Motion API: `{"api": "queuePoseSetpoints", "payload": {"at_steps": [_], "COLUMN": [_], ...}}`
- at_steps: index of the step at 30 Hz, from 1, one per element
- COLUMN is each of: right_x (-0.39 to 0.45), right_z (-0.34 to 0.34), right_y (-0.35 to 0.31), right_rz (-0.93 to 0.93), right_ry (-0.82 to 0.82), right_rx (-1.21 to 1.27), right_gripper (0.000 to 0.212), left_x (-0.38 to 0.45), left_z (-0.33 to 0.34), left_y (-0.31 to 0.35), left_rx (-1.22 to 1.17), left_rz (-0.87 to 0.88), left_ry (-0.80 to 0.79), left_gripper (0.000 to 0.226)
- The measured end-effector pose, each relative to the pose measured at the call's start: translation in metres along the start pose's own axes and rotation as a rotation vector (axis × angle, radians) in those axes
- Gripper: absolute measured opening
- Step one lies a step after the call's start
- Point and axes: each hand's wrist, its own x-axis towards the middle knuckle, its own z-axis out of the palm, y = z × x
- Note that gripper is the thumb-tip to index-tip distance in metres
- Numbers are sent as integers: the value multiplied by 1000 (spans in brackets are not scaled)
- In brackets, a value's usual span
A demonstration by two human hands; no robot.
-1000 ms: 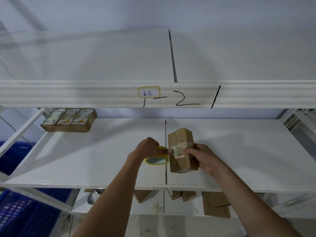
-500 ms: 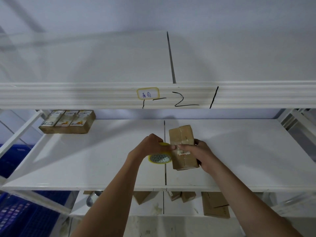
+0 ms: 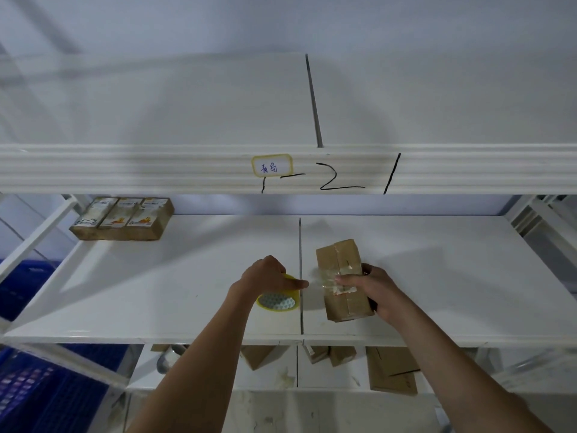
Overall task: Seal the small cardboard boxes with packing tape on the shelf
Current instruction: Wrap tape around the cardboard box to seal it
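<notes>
1. A small cardboard box [image 3: 343,279] lies on the white shelf [image 3: 187,285], just right of the seam between the two shelf boards, its long side running away from the camera.
2. The right hand [image 3: 371,289] holds the box from its right side, fingers curled over the top and thumb pressing a strip of clear tape [image 3: 327,275] that runs across the lid (so this grip is clamped on the box).
3. The left hand [image 3: 268,276] is curled around a roll of packing tape [image 3: 278,300] with a yellow core, held just left of the seam; its grip is closed on the roll.
4. A short stretch of clear tape spans the gap from the roll to the box's left edge.
5. At the shelf's far left corner sits a row of three printed cartons [image 3: 125,218].
6. The beam above carries a yellow-bordered label [image 3: 271,165] with handwriting and black marker strokes beside it.
7. More cardboard boxes [image 3: 390,370] lie on the lower shelf, and a blue crate [image 3: 40,392] stands at lower left.
</notes>
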Motion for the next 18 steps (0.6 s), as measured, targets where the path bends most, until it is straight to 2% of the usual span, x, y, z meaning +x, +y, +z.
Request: {"api": "queuePoseSetpoints", "payload": {"at_steps": [5,8,9,12,16,18], "right_x": [10,20,23,30,41,46], "right_z": [0,3,4,2,1,1], "right_y": [24,39,42,47,63,68], "right_rz": [125,166,167,197,200,183], "right_ry": [46,77,84,144,251,269], "right_rx": [-7,-48,-63,-100,-416,-498], "right_gripper": [52,76,76,47,52,48], "left_x": [0,2,3,6,6,7], "left_z": [16,28,31,35,42,43], "left_y": [4,7,7,9,13,13], "left_rx": [54,145,145,119,60,48], "left_rz": [-40,-55,-61,-54,-32,-27], "left_ry": [8,13,13,24,6,7], "left_gripper": [70,78,80,72,55,52]}}
